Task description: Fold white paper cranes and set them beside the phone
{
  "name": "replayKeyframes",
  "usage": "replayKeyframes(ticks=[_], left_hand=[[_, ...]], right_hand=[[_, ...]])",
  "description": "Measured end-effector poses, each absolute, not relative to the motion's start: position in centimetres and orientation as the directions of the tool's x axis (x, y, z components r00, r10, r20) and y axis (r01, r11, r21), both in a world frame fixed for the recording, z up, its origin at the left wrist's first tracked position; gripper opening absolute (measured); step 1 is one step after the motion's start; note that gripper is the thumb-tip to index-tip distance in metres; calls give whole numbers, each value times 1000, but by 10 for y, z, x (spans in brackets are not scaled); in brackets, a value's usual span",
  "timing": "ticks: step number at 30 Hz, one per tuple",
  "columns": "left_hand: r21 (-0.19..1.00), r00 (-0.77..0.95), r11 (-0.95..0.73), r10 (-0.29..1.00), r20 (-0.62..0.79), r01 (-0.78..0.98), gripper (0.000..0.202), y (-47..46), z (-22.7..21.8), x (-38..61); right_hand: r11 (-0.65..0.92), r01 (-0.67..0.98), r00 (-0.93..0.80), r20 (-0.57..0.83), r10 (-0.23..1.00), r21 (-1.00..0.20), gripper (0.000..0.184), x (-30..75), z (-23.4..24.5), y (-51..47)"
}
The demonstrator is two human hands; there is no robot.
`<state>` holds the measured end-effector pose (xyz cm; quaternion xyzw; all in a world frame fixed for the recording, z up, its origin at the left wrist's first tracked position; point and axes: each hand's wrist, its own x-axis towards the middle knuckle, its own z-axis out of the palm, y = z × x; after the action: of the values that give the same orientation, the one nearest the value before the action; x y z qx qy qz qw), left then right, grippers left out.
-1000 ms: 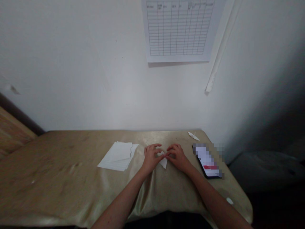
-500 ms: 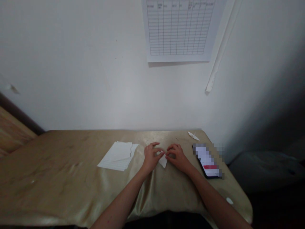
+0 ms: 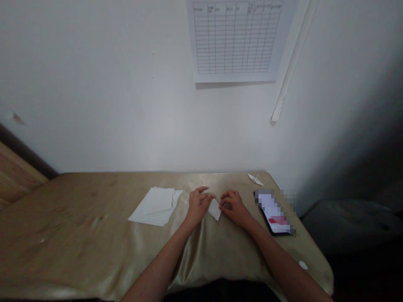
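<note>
A small folded piece of white paper (image 3: 215,209) lies between my two hands on the tan covered table (image 3: 103,247). My left hand (image 3: 198,205) pinches its upper left edge, thumb and index finger together. On the other side, my right hand (image 3: 233,206) grips the paper's right edge with thumb and fingertips. To the left of my hands rests a stack of white paper sheets (image 3: 154,207), the top one with a torn edge. A folded paper crane (image 3: 255,179) sits near the table's far right corner.
Right of my right hand lies a phone (image 3: 275,216), its screen lit and partly blurred out. A white paper scrap (image 3: 303,265) is by the right edge. Behind the table rises a white wall (image 3: 126,105) bearing a printed chart (image 3: 234,46).
My left thumb and fingers have shifted slightly up and left along the folded paper. More of the paper's face shows now. My right hand has barely moved.
</note>
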<state>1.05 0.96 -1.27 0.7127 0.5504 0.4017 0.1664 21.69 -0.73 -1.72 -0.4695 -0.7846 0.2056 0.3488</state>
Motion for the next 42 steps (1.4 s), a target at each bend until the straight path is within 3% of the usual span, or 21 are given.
replayKeyframes(ticks=[4,15,27,35,42], left_hand=[[674,85,-332,924,373,660,5,7,-9,12],[674,115,-350,923,367,651,5,-1,-3,17],[665,67,-368,899,432,649,5,2,-5,14],[619,153,-341,929,337,708,11,1,-1,14],[614,167,-325,939,302,719,4,-2,-1,18]], right_hand=[[465,591,-300,356,885,-659,2,217,-16,-7],[501,542,-250,440,863,-675,4,212,-17,-6],[510,604,-275,440,855,-612,10,212,-19,-5],[513,605,-313,410,857,-609,8,212,-16,-9],[499,598,-312,391,866,-627,6,211,-18,-8]])
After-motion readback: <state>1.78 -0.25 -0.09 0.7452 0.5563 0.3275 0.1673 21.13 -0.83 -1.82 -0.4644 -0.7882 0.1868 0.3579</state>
